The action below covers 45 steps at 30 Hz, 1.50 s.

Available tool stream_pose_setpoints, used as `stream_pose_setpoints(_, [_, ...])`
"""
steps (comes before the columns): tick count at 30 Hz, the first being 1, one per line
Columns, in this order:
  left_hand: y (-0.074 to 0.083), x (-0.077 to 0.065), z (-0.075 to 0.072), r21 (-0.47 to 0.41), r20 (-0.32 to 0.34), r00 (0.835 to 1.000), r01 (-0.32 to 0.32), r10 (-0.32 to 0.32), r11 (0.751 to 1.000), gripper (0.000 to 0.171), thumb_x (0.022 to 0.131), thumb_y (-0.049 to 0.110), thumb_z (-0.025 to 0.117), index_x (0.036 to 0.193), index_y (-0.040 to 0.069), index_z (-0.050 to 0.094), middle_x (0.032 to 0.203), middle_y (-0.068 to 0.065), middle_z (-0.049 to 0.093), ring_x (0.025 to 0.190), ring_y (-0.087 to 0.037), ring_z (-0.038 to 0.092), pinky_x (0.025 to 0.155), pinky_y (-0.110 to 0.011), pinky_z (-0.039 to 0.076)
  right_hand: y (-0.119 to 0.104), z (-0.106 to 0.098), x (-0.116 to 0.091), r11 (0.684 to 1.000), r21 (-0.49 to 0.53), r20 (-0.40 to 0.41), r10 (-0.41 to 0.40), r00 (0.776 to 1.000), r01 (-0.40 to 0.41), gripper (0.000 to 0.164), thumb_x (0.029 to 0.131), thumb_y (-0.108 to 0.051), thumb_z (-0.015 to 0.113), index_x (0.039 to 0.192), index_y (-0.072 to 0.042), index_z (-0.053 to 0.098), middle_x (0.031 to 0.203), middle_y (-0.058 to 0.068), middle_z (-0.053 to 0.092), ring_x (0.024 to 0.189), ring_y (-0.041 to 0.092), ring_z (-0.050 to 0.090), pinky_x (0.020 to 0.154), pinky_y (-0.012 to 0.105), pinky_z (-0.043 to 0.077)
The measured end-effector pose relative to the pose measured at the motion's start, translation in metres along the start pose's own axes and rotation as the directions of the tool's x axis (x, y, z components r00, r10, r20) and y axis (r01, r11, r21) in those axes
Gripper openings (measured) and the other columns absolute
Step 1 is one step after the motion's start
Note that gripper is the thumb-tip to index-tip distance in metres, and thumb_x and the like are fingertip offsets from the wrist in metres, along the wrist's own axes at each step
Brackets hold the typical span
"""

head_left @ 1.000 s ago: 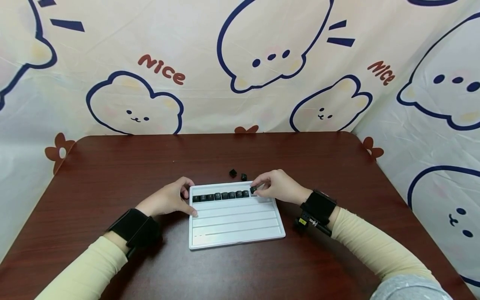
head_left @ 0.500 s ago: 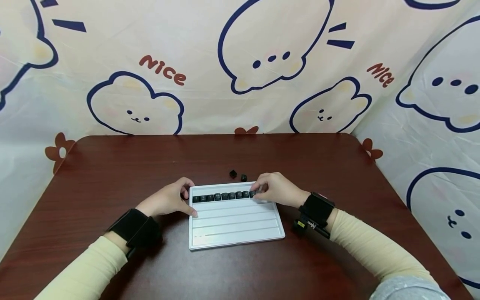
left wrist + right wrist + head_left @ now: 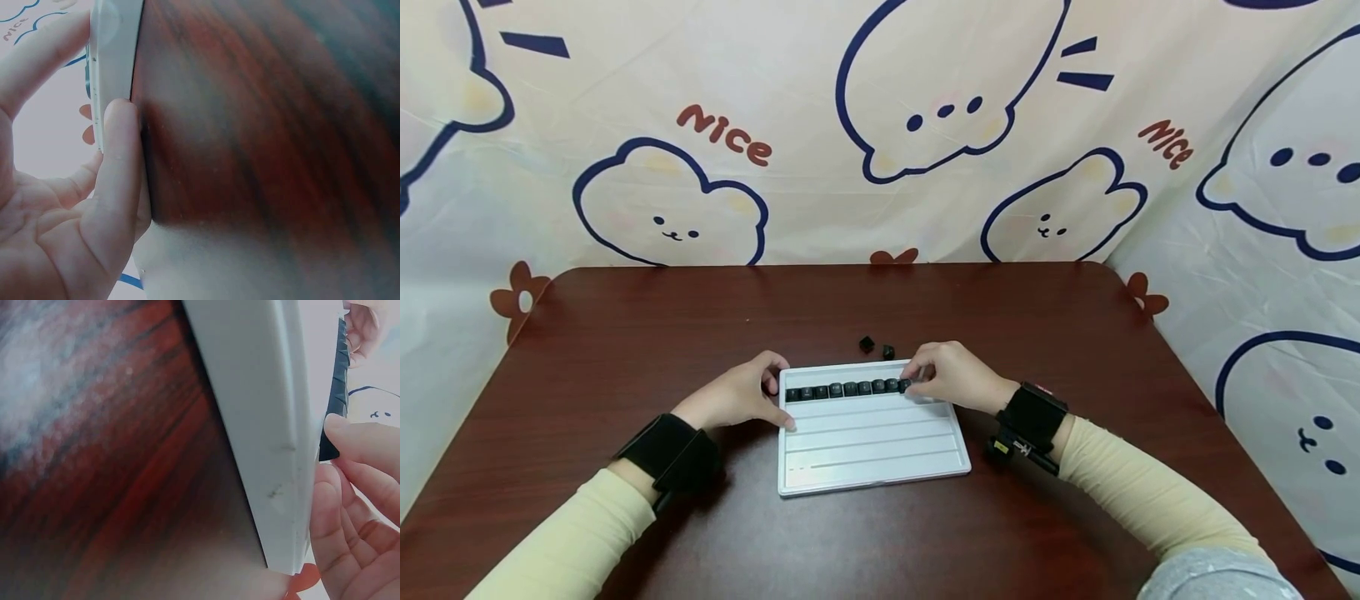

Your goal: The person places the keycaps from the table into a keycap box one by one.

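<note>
A white ridged tray lies on the table, with a row of black keycaps along its far groove. My left hand holds the tray's left edge, the thumb near the side and the other fingers at the far corner. In the left wrist view, a finger lies along the tray's side wall. At the row's right end, my right hand pinches a black keycap between thumb and fingers. The right wrist view shows this keycap in line with the others, partly covered by fingertips.
Two loose black keycaps, one farther left and one nearer the tray, lie on the brown table just behind the tray. A cartoon-printed curtain borders the table at the back and sides.
My right hand has lowered the pinched keycap and brought it left against the row's right end. The left hand and the tray stay in place.
</note>
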State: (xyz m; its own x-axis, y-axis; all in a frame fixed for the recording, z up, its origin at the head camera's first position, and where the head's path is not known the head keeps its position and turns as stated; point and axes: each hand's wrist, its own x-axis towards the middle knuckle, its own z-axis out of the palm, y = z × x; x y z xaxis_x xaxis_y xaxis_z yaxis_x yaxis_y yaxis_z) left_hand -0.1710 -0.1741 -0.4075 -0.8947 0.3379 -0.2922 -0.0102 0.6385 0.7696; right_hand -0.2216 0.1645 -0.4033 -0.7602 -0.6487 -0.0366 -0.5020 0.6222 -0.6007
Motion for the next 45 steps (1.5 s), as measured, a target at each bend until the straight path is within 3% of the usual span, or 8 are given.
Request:
stream_pose_setpoints(16, [0.002,0.000,0.000,-0.002,-0.004,1.000,0.007,-0.007,1.000,0.077,0.071,0.013,0.095,0.130,-0.001,0.048,0.101,-0.014,0.051,0.092,-0.027,0.050,0.075,-0.037,0.040,0.000,0.001,0.001,0.998,-0.047,-0.012,0.036,0.999,-0.036,0.017,0.086,-0.006,0.083,0.103,-0.007,0.080,0.097,-0.001,0.070,0.082,0.011,0.062,0.074,0.027,0.053])
stream_pose_setpoints(35, [0.001,0.000,0.001,-0.013,0.000,1.000,0.012,-0.012,1.000,0.076,0.071,0.012,0.095,0.129,-0.001,0.048,0.099,-0.013,0.050,0.089,-0.027,0.049,0.072,-0.036,0.040,0.002,-0.002,-0.001,0.998,-0.050,0.003,0.030,1.000,-0.030,0.021,0.085,-0.006,0.083,0.106,-0.007,0.080,0.095,-0.002,0.069,0.081,0.010,0.062,0.072,0.027,0.053])
stream_pose_setpoints(45, [0.001,0.000,0.001,-0.011,0.003,1.000,0.006,-0.006,1.000,0.076,0.071,0.013,0.095,0.129,-0.001,0.048,0.098,-0.013,0.049,0.089,-0.026,0.049,0.072,-0.035,0.040,0.004,-0.012,-0.005,0.999,-0.033,0.038,-0.011,0.999,0.012,0.020,0.086,-0.006,0.082,0.106,-0.008,0.079,0.099,-0.001,0.070,0.084,0.011,0.063,0.074,0.027,0.055])
